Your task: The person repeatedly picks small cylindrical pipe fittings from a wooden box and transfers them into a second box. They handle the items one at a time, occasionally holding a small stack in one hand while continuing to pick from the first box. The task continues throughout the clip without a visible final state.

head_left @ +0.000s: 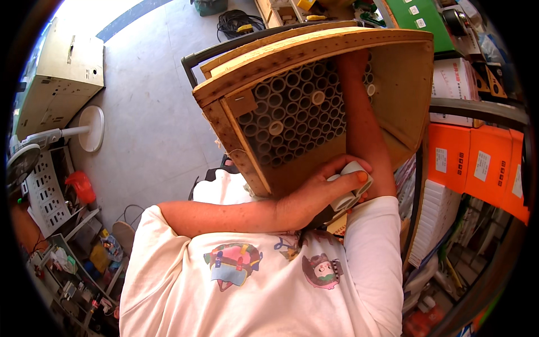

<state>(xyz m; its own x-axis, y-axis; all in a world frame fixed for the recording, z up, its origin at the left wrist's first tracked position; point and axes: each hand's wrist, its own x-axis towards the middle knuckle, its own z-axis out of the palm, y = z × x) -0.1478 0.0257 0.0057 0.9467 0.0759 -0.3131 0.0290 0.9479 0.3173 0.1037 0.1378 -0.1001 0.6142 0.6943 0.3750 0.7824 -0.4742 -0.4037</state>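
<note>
In front of my chest, my left hand (331, 185) is closed around a few short white plastic tubes (343, 202), their round open ends showing. A deep wooden box (303, 56) stands tilted before me. Rows of similar white tubes (292, 121) fill its far side, open ends toward me; a few ends look paler or filled. My right arm stretches past the left hand into the box, and my right hand (353, 64) is at the tubes near the upper right. Its fingers are in shadow and mostly hidden by the box's top edge.
Orange boxes (477, 163) and a white carton (452, 84) sit on a metal-framed shelf to the right. A white round-based stand (91, 128) and a cabinet (62, 73) are on the left. Coiled black cable (238, 24) lies beyond the box.
</note>
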